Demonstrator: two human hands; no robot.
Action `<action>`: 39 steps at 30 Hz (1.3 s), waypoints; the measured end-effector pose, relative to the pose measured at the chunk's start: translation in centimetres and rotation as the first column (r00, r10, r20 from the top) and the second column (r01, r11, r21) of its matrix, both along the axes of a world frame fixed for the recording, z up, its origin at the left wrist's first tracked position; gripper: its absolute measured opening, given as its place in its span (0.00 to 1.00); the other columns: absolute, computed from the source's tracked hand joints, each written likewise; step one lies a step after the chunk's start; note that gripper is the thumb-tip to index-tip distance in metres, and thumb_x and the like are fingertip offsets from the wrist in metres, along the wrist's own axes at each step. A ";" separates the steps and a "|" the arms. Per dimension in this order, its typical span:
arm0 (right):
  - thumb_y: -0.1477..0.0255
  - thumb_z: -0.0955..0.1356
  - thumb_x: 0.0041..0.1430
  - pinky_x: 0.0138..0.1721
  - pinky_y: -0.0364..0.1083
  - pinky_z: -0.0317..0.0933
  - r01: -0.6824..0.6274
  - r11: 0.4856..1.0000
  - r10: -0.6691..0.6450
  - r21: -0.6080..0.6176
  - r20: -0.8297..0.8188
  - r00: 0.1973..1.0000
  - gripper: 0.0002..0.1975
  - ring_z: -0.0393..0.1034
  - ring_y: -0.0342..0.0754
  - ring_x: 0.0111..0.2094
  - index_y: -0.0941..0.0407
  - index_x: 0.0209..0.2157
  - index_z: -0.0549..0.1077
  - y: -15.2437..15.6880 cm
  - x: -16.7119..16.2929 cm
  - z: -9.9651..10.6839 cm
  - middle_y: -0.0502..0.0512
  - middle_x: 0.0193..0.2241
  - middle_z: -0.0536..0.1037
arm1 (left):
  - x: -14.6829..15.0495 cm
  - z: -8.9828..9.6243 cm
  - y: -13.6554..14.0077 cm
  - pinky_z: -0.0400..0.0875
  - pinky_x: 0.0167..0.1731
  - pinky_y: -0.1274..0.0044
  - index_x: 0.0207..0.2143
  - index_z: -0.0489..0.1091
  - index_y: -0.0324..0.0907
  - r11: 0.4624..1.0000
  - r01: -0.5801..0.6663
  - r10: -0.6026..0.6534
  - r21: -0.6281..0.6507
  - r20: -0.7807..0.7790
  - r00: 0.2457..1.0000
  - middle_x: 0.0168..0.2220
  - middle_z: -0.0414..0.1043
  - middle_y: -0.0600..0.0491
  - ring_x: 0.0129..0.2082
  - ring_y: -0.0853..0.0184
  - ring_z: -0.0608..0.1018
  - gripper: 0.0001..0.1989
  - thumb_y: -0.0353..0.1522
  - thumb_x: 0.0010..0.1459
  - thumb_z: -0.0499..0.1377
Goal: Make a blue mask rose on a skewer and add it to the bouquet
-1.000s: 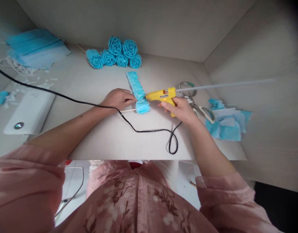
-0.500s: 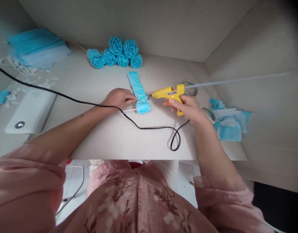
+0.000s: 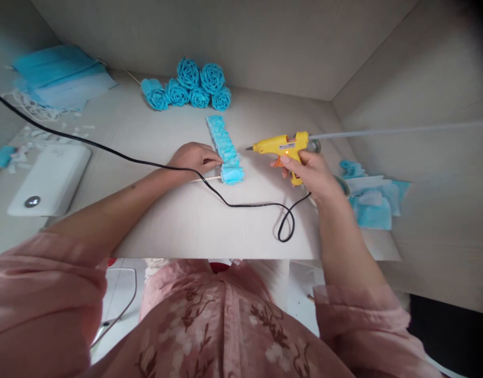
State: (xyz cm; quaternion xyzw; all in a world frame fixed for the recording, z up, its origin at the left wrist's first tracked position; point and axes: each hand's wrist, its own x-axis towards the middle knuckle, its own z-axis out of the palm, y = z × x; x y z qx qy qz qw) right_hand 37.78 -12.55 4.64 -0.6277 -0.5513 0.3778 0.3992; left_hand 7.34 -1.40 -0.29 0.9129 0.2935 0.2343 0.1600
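Observation:
A gathered light-blue strip [image 3: 224, 143] of mask-like fabric lies lengthwise on the table, its near end rolled around a thin wooden stick [image 3: 208, 179]. With fingers pinched on the strip's left edge, just above the roll, is my left hand [image 3: 195, 159]. My right hand [image 3: 309, 169] is wrapped around the handle of a yellow glue gun [image 3: 279, 145], with a finger at its orange trigger. The nozzle points left and stands a little apart from the strip. A long, clear glue stick [image 3: 359, 133] sticks out of the gun's back.
Rolled blue fabric roses [image 3: 188, 73] are stacked at the back. Blue face masks [image 3: 60, 73] lie at the far left, near a white power bank [image 3: 52, 178]. Cut blue pieces [image 3: 371, 205] and a tape roll [image 3: 341, 184] are at right. A black cord [image 3: 107, 149] crosses my left arm.
My right hand has drawn the glue gun to the right, so its nozzle has come away from the strip's edge. The cord has shifted slightly. My left hand stays in place.

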 end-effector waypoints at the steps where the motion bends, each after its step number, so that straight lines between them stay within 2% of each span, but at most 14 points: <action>1: 0.50 0.75 0.55 0.19 0.44 0.56 -0.010 1.000 0.010 -0.011 0.002 1.000 0.19 0.72 0.49 0.30 0.52 0.34 0.81 0.0 -0.1 0.0 0.59 0.42 0.84 | 0.0 0.0 0.0 0.68 0.34 0.77 0.40 0.85 0.44 1.000 -0.001 0.001 0.001 0.002 1.000 0.34 0.83 0.53 0.34 0.66 0.81 0.12 0.35 0.64 0.60; 11: 0.46 0.75 0.54 0.18 0.41 0.55 -0.112 0.993 0.113 -0.027 0.022 0.993 0.25 0.69 0.44 0.28 0.55 0.36 0.81 0.1 -0.6 -0.6 0.59 0.39 0.84 | 0.0 -0.1 0.2 0.68 0.32 0.78 0.39 0.85 0.45 1.000 0.009 -0.009 0.024 0.006 1.000 0.33 0.83 0.54 0.33 0.67 0.81 0.12 0.36 0.64 0.60; 19: 0.44 0.74 0.54 0.20 0.41 0.56 -0.144 0.988 0.148 -0.049 0.078 0.986 0.28 0.66 0.44 0.26 0.56 0.36 0.82 0.0 -0.8 -0.3 0.56 0.28 0.78 | 0.0 0.1 0.0 0.69 0.33 0.77 0.39 0.84 0.44 1.000 -0.001 0.000 0.011 0.001 1.000 0.33 0.82 0.53 0.32 0.66 0.80 0.12 0.36 0.64 0.60; 31: 0.44 0.73 0.56 0.21 0.43 0.58 -0.173 0.982 0.180 -0.071 0.110 0.977 0.26 0.66 0.45 0.26 0.54 0.37 0.83 0.1 -0.8 -0.8 0.54 0.27 0.77 | 0.0 0.1 0.0 0.69 0.33 0.77 0.39 0.85 0.44 1.000 0.004 -0.004 0.007 0.008 1.000 0.33 0.83 0.52 0.33 0.66 0.81 0.12 0.36 0.64 0.60; 39: 0.41 0.72 0.54 0.22 0.44 0.57 -0.171 0.983 0.179 -0.063 0.134 0.975 0.29 0.66 0.45 0.25 0.54 0.35 0.81 0.2 -1.9 -1.0 0.53 0.25 0.76 | 0.0 0.0 0.0 0.70 0.34 0.77 0.40 0.85 0.44 1.000 0.004 -0.004 0.016 0.008 1.000 0.34 0.83 0.52 0.34 0.65 0.81 0.13 0.36 0.65 0.60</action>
